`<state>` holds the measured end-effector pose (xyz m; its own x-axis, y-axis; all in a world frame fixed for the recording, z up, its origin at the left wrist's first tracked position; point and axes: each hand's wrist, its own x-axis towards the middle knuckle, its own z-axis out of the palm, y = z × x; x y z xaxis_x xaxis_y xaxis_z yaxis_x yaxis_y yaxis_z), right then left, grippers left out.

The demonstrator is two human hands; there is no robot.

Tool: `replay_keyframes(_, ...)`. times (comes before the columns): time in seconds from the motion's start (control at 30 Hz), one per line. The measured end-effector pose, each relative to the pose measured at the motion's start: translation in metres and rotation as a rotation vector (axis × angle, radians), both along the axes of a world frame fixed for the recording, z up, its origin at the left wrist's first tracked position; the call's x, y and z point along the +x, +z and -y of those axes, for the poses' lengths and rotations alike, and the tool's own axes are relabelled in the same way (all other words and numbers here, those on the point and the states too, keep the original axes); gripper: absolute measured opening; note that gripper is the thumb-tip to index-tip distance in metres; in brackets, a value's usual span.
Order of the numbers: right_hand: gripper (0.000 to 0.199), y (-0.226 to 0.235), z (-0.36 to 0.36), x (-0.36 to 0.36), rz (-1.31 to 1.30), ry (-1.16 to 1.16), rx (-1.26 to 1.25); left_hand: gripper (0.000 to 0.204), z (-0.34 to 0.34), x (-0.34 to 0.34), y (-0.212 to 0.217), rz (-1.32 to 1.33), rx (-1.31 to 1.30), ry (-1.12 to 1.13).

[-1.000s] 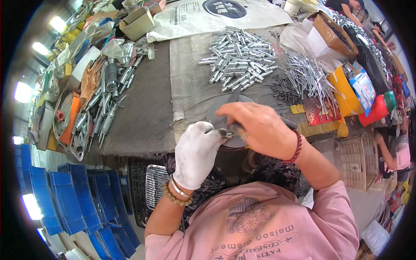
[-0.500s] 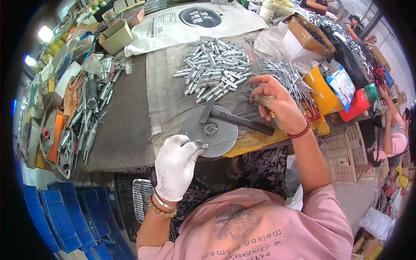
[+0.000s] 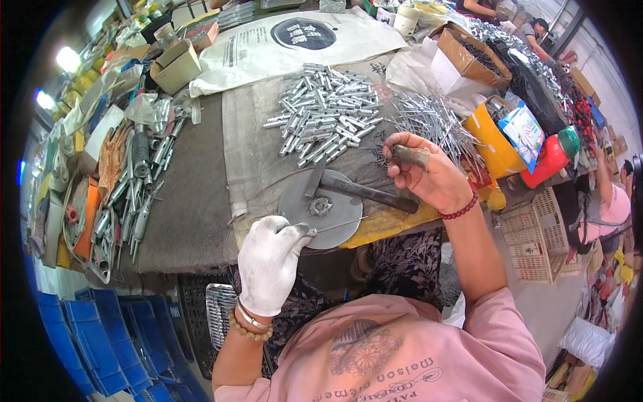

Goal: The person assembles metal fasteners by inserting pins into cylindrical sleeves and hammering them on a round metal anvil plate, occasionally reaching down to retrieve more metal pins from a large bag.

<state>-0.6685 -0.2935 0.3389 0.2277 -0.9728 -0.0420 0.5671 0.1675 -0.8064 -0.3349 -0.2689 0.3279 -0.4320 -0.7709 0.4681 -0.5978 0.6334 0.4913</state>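
Note:
My left hand (image 3: 271, 268), in a white knit glove, pinches one end of a thin metal rod (image 3: 341, 224) and holds it level over the near edge of a round grey metal disc (image 3: 293, 204). A hammer (image 3: 375, 192) lies across the disc, its dark handle pointing right. My right hand (image 3: 439, 179) is bare except for a worn cloth finger cover (image 3: 411, 156). Its fingers are curled together beside some small dark pins (image 3: 379, 153); whatever they hold is hidden. Beyond the disc lies a heap of shiny metal sleeves (image 3: 328, 110).
Many thin metal rods (image 3: 435, 124) lie right of the sleeves. Further right stand a cardboard box (image 3: 469, 53), a yellow container (image 3: 492, 137) and a red bottle (image 3: 546, 164). Tools and an orange-brown glove (image 3: 112, 157) crowd the left. Blue crates (image 3: 100, 335) sit below; other people work at right.
My right hand's fingers have drawn closer together near the small pins, and the hand has turned slightly. My left hand still holds the rod over the disc. The whole view has shifted a little.

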Motion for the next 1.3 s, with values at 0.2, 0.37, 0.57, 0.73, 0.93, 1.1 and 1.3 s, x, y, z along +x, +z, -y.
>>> replay_keyframes(0.2,0.02,0.001,-0.003,0.008,0.078,0.013,0.021,0.021,0.0,0.0,0.0,-0.015,-0.002,0.005)
replay_keyframes(0.37,0.018,-0.003,-0.008,0.029,0.061,0.07,-0.029,0.02,0.0,0.001,0.0,-0.006,-0.005,0.014)
replay_keyframes(0.57,0.032,0.01,-0.028,0.075,-0.269,-0.02,-0.044,0.018,0.001,0.0,-0.002,0.016,-0.018,0.019)
replay_keyframes(0.73,0.025,0.005,-0.046,0.111,-0.637,-0.121,-0.243,0.02,0.002,0.001,-0.005,0.011,-0.04,0.015)
replay_keyframes(0.93,0.038,0.0,-0.04,0.12,-1.112,-0.309,-0.764,0.022,0.001,0.002,-0.005,0.02,-0.041,0.02)
replay_keyframes(1.1,0.045,-0.003,-0.036,0.124,-1.16,-0.239,-0.812,0.022,0.002,0.002,-0.005,0.013,-0.035,0.014)
replay_keyframes(1.3,0.067,0.002,-0.033,0.127,-1.217,-0.187,-0.859,0.018,0.004,0.002,-0.004,0.013,-0.041,0.002)
